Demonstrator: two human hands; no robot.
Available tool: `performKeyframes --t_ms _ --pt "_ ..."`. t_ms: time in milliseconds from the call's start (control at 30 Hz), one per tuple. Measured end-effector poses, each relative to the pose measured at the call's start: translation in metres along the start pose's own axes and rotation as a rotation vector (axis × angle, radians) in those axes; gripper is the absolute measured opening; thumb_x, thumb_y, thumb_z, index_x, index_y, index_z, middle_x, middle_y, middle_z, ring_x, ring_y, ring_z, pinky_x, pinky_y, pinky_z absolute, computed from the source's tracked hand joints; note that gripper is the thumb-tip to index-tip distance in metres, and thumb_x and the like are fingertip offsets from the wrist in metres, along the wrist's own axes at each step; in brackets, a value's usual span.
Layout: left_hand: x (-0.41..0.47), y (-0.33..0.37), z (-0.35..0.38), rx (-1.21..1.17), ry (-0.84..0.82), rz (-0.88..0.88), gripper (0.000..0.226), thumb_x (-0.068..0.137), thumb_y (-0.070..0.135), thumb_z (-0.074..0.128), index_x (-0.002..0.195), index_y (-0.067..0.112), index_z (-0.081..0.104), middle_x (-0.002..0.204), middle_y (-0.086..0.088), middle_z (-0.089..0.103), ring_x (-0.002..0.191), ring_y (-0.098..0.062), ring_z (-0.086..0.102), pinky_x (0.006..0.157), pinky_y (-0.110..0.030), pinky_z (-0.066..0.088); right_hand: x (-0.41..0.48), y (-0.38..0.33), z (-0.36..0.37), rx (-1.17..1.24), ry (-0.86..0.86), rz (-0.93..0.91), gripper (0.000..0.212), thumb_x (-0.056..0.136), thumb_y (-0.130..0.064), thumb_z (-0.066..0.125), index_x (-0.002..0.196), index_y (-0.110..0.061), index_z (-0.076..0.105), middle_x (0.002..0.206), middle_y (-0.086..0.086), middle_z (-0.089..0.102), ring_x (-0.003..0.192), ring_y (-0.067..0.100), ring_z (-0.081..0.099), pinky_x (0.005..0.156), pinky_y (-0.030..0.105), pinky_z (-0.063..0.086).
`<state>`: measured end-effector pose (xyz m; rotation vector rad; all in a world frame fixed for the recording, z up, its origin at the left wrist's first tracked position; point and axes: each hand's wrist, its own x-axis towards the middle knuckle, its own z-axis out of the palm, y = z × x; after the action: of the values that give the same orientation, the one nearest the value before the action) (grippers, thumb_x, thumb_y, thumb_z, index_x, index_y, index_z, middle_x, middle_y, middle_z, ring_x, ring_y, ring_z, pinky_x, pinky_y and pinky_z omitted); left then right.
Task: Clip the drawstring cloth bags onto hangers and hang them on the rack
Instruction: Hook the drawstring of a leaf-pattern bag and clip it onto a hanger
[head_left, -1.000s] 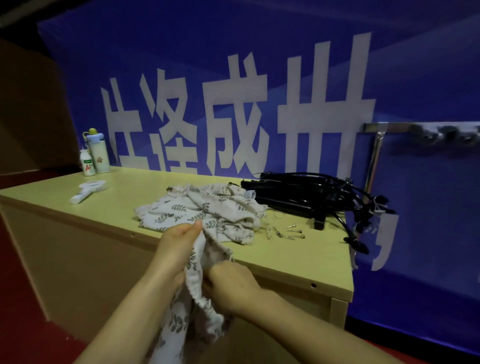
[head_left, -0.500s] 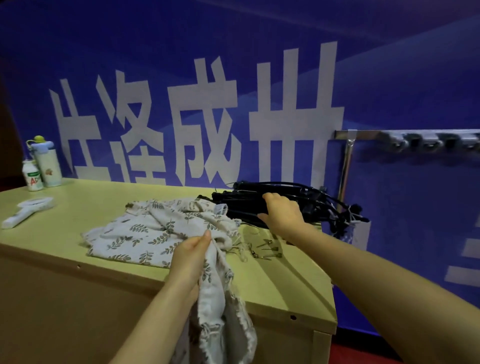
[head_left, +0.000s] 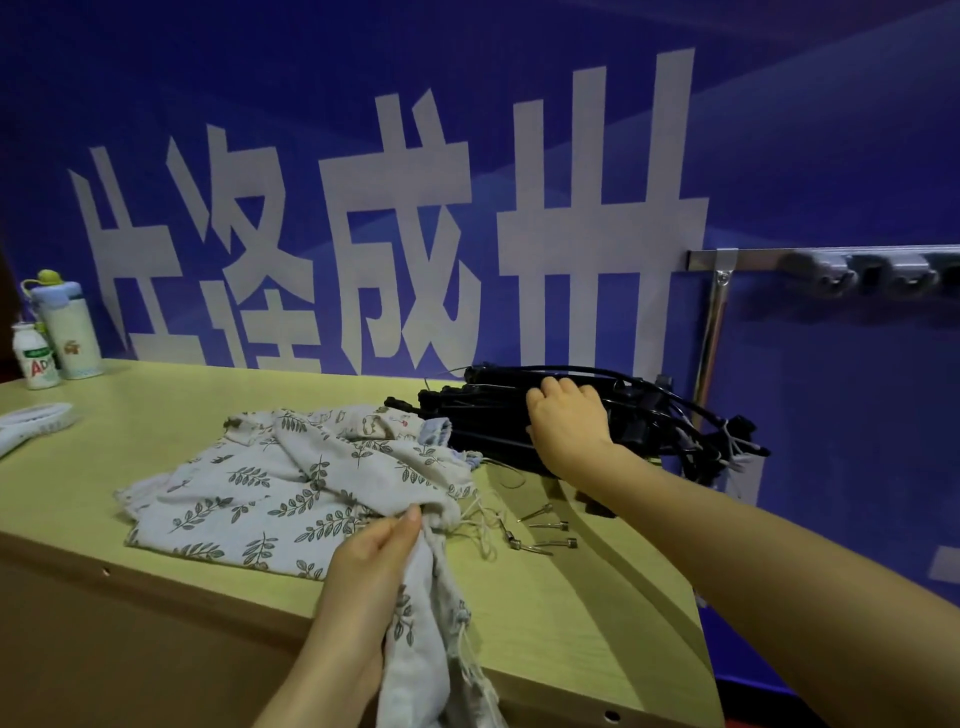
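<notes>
- Head view from where I am steering: my right hand (head_left: 569, 421) has left the cloth and now lies on the stack of black hangers (head_left: 483, 415) at the far right of the table (head_left: 571, 613). Its fingers are curled over the top bars, which looks like a grip
- My left hand (head_left: 374, 561) alone pinches the gathered mouth of one leaf-print cloth bag (head_left: 415, 654). The bag hangs over the near table edge, its cords trailing
- I take this to mean the step has turned from sorting out a bag to fetching a hanger for it. Nothing is clipped yet
- The pile of bags (head_left: 270, 483) lies on the table, just left of the hangers and touching them
- The rack (head_left: 753, 258), a metal rail on an upright post, stands behind the table's right end with no bag on it
- A second ago both hands worked the bag together at the table edge. Half a second ago the right hand had only reached the stack; now it sits further over it
- The view has also swung right, so the rack shows more fully and the bottles (head_left: 65, 332) sit at the far left
- Small metal pins (head_left: 545, 530) lie loose between the bags and my right forearm
</notes>
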<state>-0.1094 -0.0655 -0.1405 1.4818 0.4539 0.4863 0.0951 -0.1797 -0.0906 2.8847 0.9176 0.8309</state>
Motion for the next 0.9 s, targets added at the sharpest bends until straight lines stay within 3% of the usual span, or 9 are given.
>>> performKeyframes --t_ms 67,167,233,300,400,533,667,800,900 --pt "0.001 0.001 0.001 -0.009 0.011 0.011 0.026 0.091 0.034 0.055 0.098 0.015 0.07 0.102 -0.001 0.072 0.1 -0.017 0.064 0.086 -0.031 0.047 0.008 0.003 -0.002 0.008 -0.005 0.014 0.038 0.086 -0.022 0.063 0.121 -0.012 0.052 0.122 0.009 0.054 0.115 0.028 0.049 0.095 0.037 0.039" --pt "0.003 0.004 0.002 -0.021 0.022 0.003 0.018 0.092 0.032 0.055 0.083 0.021 0.065 0.087 0.008 0.066 0.086 -0.008 0.058 0.069 -0.024 0.04 0.015 0.003 -0.002 -0.02 0.058 0.001 0.043 0.085 -0.023 0.065 0.124 -0.011 0.049 0.123 0.01 0.052 0.115 0.029 0.047 0.096 0.038 0.039" --pt "0.005 0.006 0.002 -0.017 0.022 -0.003 0.018 0.091 0.031 0.056 0.082 0.019 0.066 0.089 0.003 0.068 0.088 -0.013 0.06 0.071 -0.026 0.042 0.019 0.004 -0.004 -0.036 0.054 0.024 0.052 0.084 -0.028 0.066 0.128 -0.011 0.044 0.124 0.011 0.049 0.116 0.03 0.046 0.097 0.04 0.038" --pt "0.006 0.008 0.003 -0.01 0.019 -0.008 0.018 0.091 0.03 0.057 0.088 0.016 0.068 0.097 -0.003 0.071 0.095 -0.018 0.064 0.078 -0.029 0.047 0.024 0.009 -0.006 -0.003 -0.067 0.094 0.058 0.084 -0.035 0.065 0.131 -0.01 0.041 0.126 0.013 0.05 0.117 0.032 0.048 0.096 0.041 0.04" --pt "0.006 0.009 0.004 0.0 0.037 -0.033 0.019 0.091 0.029 0.057 0.092 0.014 0.068 0.098 -0.008 0.072 0.096 -0.023 0.066 0.079 -0.031 0.05 0.029 0.015 -0.009 0.048 -0.259 0.157 0.048 0.087 -0.039 0.062 0.123 -0.01 0.05 0.11 0.011 0.059 0.096 0.029 0.057 0.074 0.038 0.043" --pt "0.01 0.007 0.004 -0.004 0.06 -0.067 0.024 0.09 0.03 0.059 0.098 0.01 0.069 0.102 -0.012 0.072 0.1 -0.027 0.066 0.093 -0.039 0.05 0.032 0.014 -0.007 0.053 -0.259 0.135 0.043 0.086 -0.04 0.064 0.116 -0.01 0.057 0.106 0.01 0.059 0.099 0.029 0.054 0.075 0.039 0.047" --pt "0.009 0.005 0.005 -0.003 0.07 -0.072 0.024 0.09 0.028 0.059 0.1 0.009 0.07 0.103 -0.012 0.072 0.1 -0.027 0.066 0.097 -0.043 0.049 0.032 0.012 -0.007 0.079 -0.29 0.144 0.042 0.082 -0.047 0.065 0.105 -0.012 0.06 0.073 0.001 0.051 0.078 0.022 0.056 0.063 0.032 0.044" --pt "0.008 0.007 0.005 -0.003 0.068 -0.078 0.02 0.091 0.027 0.058 0.094 0.01 0.07 0.099 -0.012 0.073 0.097 -0.027 0.067 0.093 -0.039 0.051 0.032 0.012 -0.011 0.082 -0.341 0.121 0.046 0.079 -0.045 0.07 0.108 -0.013 0.058 0.082 0.002 0.053 0.079 0.023 0.054 0.066 0.033 0.042" --pt "0.009 0.007 0.005 -0.004 0.051 -0.1 0.027 0.09 0.03 0.059 0.104 0.009 0.069 0.104 -0.012 0.072 0.103 -0.028 0.066 0.099 -0.043 0.048 0.031 0.014 -0.015 0.089 -0.324 0.097 0.045 0.078 -0.044 0.07 0.108 -0.012 0.058 0.08 0.002 0.054 0.077 0.022 0.054 0.064 0.032 0.042"
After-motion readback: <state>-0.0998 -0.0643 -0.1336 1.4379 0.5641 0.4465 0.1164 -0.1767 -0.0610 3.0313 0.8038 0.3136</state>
